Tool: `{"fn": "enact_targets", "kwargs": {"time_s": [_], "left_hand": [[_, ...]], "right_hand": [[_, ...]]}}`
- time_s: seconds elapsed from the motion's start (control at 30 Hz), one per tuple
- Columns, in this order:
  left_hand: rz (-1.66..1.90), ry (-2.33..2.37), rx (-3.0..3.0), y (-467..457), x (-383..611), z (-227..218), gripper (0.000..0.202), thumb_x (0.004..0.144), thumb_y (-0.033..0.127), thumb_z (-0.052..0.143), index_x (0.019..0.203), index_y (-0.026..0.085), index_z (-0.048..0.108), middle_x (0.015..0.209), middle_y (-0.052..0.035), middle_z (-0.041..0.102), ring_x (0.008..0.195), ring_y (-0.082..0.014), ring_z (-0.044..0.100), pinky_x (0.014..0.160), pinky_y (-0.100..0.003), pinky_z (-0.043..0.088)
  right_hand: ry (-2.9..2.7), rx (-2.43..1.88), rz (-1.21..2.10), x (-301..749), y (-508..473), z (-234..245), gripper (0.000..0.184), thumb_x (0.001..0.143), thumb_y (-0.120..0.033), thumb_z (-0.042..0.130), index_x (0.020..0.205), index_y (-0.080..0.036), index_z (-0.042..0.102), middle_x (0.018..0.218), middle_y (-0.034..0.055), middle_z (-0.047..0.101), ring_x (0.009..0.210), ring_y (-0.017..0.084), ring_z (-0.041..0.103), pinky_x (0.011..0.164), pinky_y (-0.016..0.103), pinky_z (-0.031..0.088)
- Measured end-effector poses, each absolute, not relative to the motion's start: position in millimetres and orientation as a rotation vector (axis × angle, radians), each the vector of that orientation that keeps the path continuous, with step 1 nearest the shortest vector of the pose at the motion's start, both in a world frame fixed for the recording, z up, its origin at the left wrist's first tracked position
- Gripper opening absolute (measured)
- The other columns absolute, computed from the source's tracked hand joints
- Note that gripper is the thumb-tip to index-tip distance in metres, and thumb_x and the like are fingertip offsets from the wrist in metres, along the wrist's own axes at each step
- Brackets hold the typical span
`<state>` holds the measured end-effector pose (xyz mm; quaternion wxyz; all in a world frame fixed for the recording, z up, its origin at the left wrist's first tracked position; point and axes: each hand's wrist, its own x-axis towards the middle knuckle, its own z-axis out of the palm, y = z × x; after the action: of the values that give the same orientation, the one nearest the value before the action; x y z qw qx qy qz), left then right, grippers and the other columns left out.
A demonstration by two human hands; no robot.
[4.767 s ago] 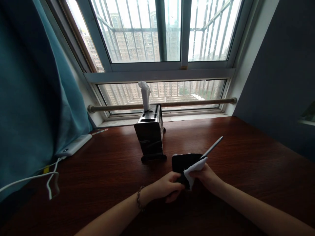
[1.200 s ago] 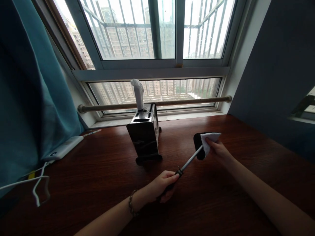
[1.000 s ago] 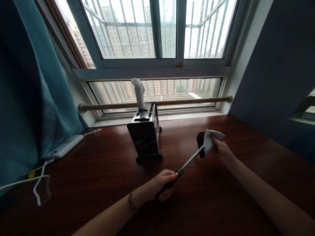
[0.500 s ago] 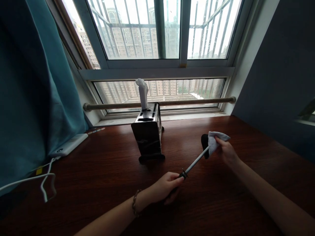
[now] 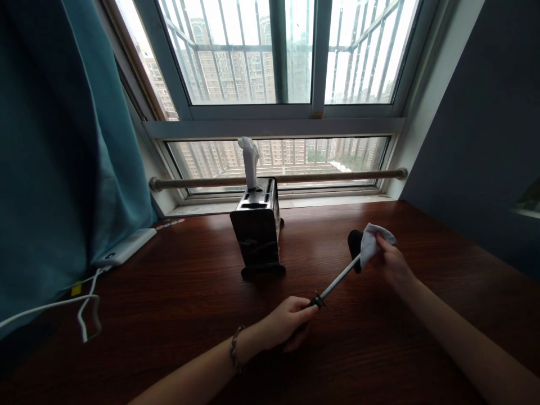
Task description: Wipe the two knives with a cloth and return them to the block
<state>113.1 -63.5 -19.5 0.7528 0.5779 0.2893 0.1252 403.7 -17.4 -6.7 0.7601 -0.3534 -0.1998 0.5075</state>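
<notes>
- The metal rod [image 5: 340,277] slants over the table, its near end in my left hand and its far end at the white cloth [image 5: 369,246]. A dark flat piece [image 5: 354,245] shows just beside the cloth; I can't tell how it joins the rod.
- My left hand [image 5: 287,323] is closed round the black handle [image 5: 314,302], thumb along the top, most of the grip hidden in my palm.
- My right hand [image 5: 398,263] pinches the cloth, fingers and thumb together on the fabric.
- A few seconds ago my left hand was at the dark piece and the rod pointed away from me; now I have the handle, and the dark piece is at the far end.
- Over the last half second the pose barely changes. I take that as a steady hold, with the cloth's work at the far end.
- Beyond my left hand, the black tissue holder [image 5: 255,243] stands on the table [image 5: 169,304], apart from the rod, a tissue [image 5: 250,163] rising from its top.
</notes>
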Motion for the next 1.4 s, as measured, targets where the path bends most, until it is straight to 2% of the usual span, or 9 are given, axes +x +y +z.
{"fn": "enact_targets", "kwargs": {"time_s": [0.07,0.17,0.27,0.43,0.53,0.87,1.17,1.4], "left_hand": [[0.266,0.58,1.166,-60,109,-20,0.035,0.081,0.051,0.051,0.075,0.018,0.04,0.039,0.0073,0.04,0.026,-0.0066,0.032,0.023,-0.015,0.023],[0.237,0.553,1.105,-55,106,-21,0.037,0.08,0.054,0.05,0.078,0.02,0.037,0.039,0.0089,0.038,0.026,-0.0063,0.028,0.023,-0.015,0.022],[0.235,0.556,1.089,-53,107,-22,0.037,0.08,0.055,0.048,0.079,0.02,0.035,0.039,0.0093,0.038,0.026,-0.0057,0.027,0.024,-0.015,0.021],[0.272,0.64,1.185,-59,115,-25,0.034,0.083,0.052,0.046,0.082,0.018,0.041,0.039,0.0081,0.042,0.025,-0.0066,0.031,0.024,-0.015,0.023],[0.301,0.734,1.356,-68,121,-25,0.036,0.084,0.052,0.043,0.085,0.016,0.046,0.037,0.0077,0.041,0.025,-0.0071,0.033,0.023,-0.015,0.02],[0.305,0.766,1.517,-75,123,-21,0.036,0.086,0.05,0.041,0.084,0.015,0.047,0.04,0.0071,0.039,0.026,-0.007,0.033,0.023,-0.015,0.018],[0.314,0.829,1.564,-77,126,-21,0.036,0.085,0.051,0.04,0.082,0.016,0.047,0.039,0.007,0.039,0.026,-0.0075,0.034,0.023,-0.015,0.019],[0.274,0.787,1.452,-70,125,-24,0.037,0.084,0.052,0.042,0.083,0.016,0.046,0.037,0.0073,0.04,0.025,-0.0079,0.032,0.021,-0.015,0.019]], "right_hand": [[-0.403,-0.709,1.16,402,-18,-5,0.006,0.076,-0.02,0.068,0.082,-0.018,0.068,0.079,-0.0026,0.068,0.067,0.01,0.063,0.06,0.016,0.055],[-0.448,-0.692,1.242,389,-24,-7,0.022,0.064,-0.02,0.079,0.083,-0.017,0.068,0.08,-0.0018,0.068,0.07,0.011,0.063,0.063,0.017,0.054],[-0.492,-0.733,1.335,369,-34,-17,0.03,0.058,-0.017,0.082,0.085,-0.013,0.069,0.082,0.0038,0.069,0.072,0.015,0.063,0.064,0.02,0.054],[-0.664,-0.768,1.522,338,-52,-35,0.02,0.067,-0.017,0.077,0.085,-0.014,0.069,0.086,0.0041,0.069,0.076,0.014,0.062,0.07,0.022,0.051],[-0.775,-0.776,1.598,330,-60,-39,0.02,0.069,-0.016,0.075,0.088,-0.013,0.068,0.087,0.005,0.069,0.078,0.016,0.062,0.072,0.025,0.05],[-1.0,-0.91,1.614,321,-71,-41,0.028,0.056,-0.014,0.082,0.081,-0.015,0.07,0.081,0.0052,0.07,0.076,0.019,0.062,0.074,0.031,0.047],[-0.924,-0.952,1.653,319,-73,-39,0.024,0.057,-0.011,0.076,0.08,-0.015,0.07,0.078,0.0046,0.069,0.073,0.018,0.062,0.067,0.027,0.047],[-0.844,-0.926,1.635,331,-60,-38,0.026,0.058,-0.012,0.076,0.083,-0.014,0.069,0.081,0.0059,0.069,0.076,0.019,0.062,0.07,0.029,0.047]]}}
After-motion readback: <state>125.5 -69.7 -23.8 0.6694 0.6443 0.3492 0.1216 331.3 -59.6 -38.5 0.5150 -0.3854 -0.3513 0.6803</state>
